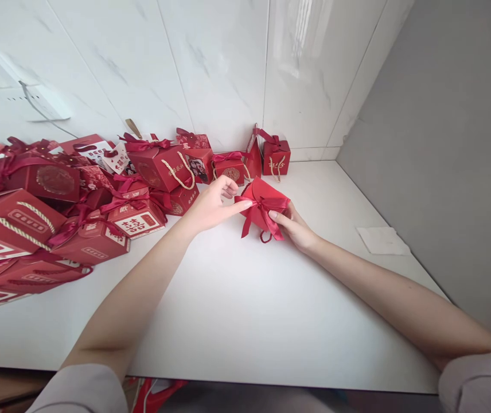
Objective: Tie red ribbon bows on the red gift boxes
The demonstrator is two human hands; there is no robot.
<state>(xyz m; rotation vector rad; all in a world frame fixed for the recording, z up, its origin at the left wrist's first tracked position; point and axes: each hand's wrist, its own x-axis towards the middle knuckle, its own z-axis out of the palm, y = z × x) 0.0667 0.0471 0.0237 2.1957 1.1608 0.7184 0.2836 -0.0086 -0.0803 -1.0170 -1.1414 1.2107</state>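
A small bright red gift box [263, 190] with a satin ribbon bow [261, 207] is tilted over the white table. My right hand [293, 226] grips its right side, the thumb lying on the ribbon's tail. On the other side, my left hand [216, 202] touches the left loop of the bow with its thumb. Its other fingers are bent and stand apart from the thumb, with nothing visible between them. A dark red cord handle [265, 237] pokes out below the box. The box's underside and part of my right fingers are hidden.
Many red gift boxes with ribbons and cord handles are piled at the left [47, 178]. A few more, including one red box [276, 158], stand along the tiled wall. A white paper sheet [383, 241] lies on the table [245, 321] at the right, near the grey wall.
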